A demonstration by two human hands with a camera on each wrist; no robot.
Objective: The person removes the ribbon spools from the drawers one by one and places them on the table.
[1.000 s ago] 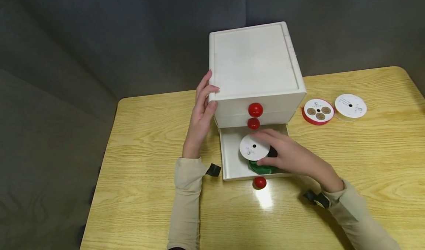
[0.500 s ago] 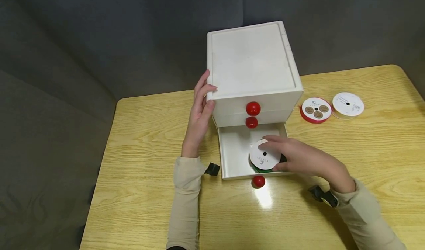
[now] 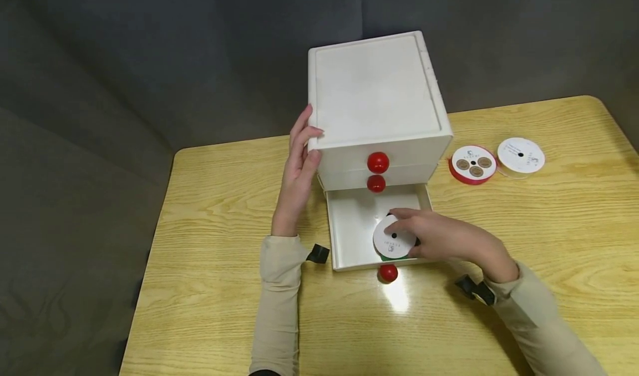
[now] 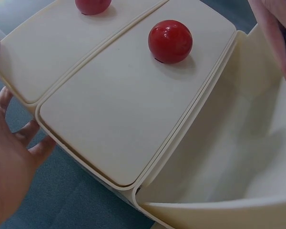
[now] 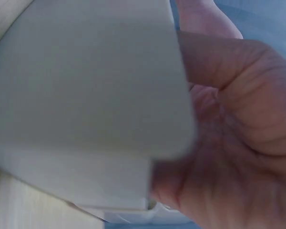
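Note:
A white drawer cabinet (image 3: 376, 93) stands at the table's back, its bottom drawer (image 3: 349, 243) pulled out. My left hand (image 3: 294, 182) rests against the cabinet's left side, fingertips over the top edge and thumb at the front corner. In the drawer, my right hand (image 3: 441, 234) holds a white-faced ribbon spool (image 3: 391, 245) by its right side, thumb near the front wall. Beneath the spool shows a strip of green ribbon (image 3: 386, 258). In the right wrist view, the drawer front (image 5: 86, 95) is blurred and hides the spool and fingertips.
Right of the cabinet lie a red ribbon spool (image 3: 473, 165) and a pale ribbon spool (image 3: 521, 157), side by side. Red ball knobs (image 3: 378, 162) stick out from the drawer fronts. A dark curtain (image 3: 224, 60) hangs behind the wooden table (image 3: 214, 226).
My right hand has brought the spool rightward and toward the drawer's front, covering most of the green ribbon. My left hand stays on the cabinet. The whole head view has shifted slightly.

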